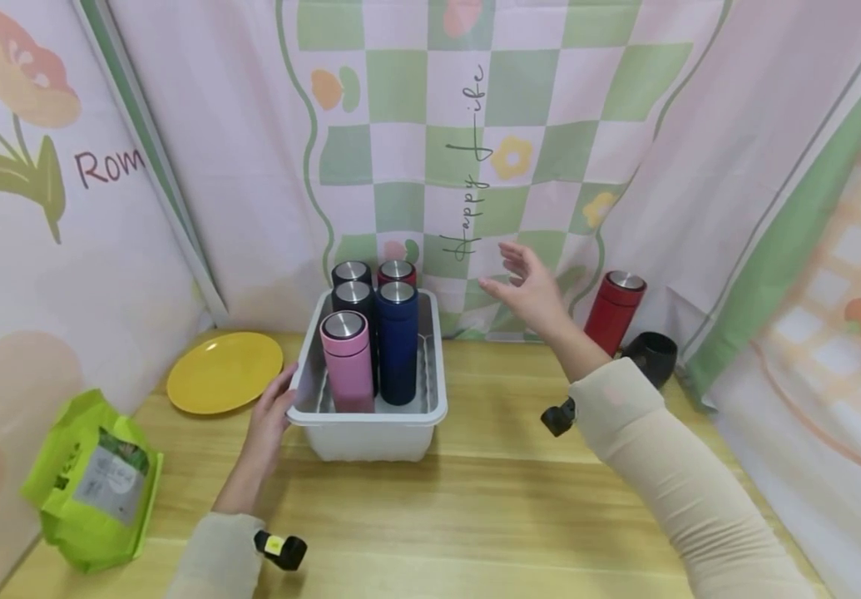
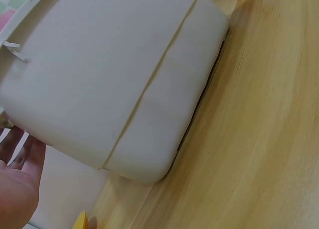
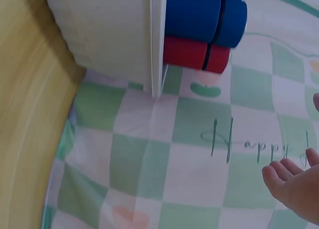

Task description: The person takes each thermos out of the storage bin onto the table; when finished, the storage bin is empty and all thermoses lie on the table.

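A pale grey plastic bin (image 1: 370, 439) stands on the wooden table with several upright metal-lidded flasks inside. Nearest is a pink flask (image 1: 348, 366), beside a dark blue flask (image 1: 398, 349); behind them are two black flasks and a red flask (image 3: 194, 55). At the bin's front left corner, my left hand (image 1: 271, 420) holds the rim, its fingers (image 2: 32, 162) along the outer wall. My right hand (image 1: 527, 287) hovers right of the bin, empty, with fingers loosely bent. Another red flask (image 1: 613, 312) stands at the right, partly behind my right forearm.
A yellow plate (image 1: 224, 373) lies left of the bin. Nearer on that side is a bright green bag (image 1: 96, 482) with a grey label. A black round cup (image 1: 653, 358) is by the red flask at the right. Printed curtains (image 1: 460, 150) hang behind and around the table.
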A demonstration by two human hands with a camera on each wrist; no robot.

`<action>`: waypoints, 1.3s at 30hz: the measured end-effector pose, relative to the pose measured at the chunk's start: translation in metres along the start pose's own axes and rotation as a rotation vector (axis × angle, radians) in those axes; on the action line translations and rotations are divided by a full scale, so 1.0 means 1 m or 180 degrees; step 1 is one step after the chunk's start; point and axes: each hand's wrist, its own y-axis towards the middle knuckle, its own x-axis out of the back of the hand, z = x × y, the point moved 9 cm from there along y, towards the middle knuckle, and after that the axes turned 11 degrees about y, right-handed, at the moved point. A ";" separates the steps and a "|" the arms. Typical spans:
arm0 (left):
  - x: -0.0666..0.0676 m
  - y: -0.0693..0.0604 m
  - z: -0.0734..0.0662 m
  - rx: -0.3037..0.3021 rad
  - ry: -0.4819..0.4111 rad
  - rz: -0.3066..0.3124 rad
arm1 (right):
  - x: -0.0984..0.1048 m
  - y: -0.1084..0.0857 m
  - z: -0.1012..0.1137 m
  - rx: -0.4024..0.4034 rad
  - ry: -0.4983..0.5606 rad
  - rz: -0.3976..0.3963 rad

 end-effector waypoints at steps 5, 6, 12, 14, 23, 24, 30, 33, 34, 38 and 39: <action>-0.001 0.000 0.000 -0.0006 -0.0005 -0.0004 | -0.029 -0.008 0.000 0.0027 0.0291 0.0177; -0.001 0.000 0.000 -0.0009 -0.0002 -0.0002 | -0.035 -0.010 0.001 0.0035 0.0347 0.0199; 0.000 0.000 -0.001 -0.0019 0.0026 0.0002 | -0.071 -0.018 0.003 0.0081 0.0522 0.0275; -0.001 0.000 -0.001 -0.0025 0.0023 0.0013 | -0.083 -0.021 0.004 0.0075 0.0552 0.0312; -0.002 0.000 0.000 -0.0009 0.0019 0.0008 | -0.128 -0.028 0.002 -0.0112 0.0398 0.0535; -0.001 0.000 0.000 -0.0009 0.0013 0.0005 | -0.132 -0.029 0.001 -0.0133 0.0379 0.0561; -0.001 0.000 0.000 0.0008 0.0047 0.0012 | -0.154 -0.035 -0.005 -0.0172 0.0148 0.0682; -0.001 0.000 0.000 0.0023 0.0041 0.0001 | -0.165 -0.038 -0.004 -0.0127 0.0007 0.0750; -0.001 0.000 0.000 0.0027 0.0038 -0.0003 | -0.168 -0.038 -0.004 -0.0112 -0.0056 0.0774; 0.000 0.000 0.000 0.0023 0.0023 -0.0017 | -0.179 -0.041 -0.002 -0.0065 -0.0299 0.0839; 0.000 0.000 0.000 0.0020 0.0018 -0.0017 | -0.181 -0.041 -0.003 -0.0062 -0.0354 0.0853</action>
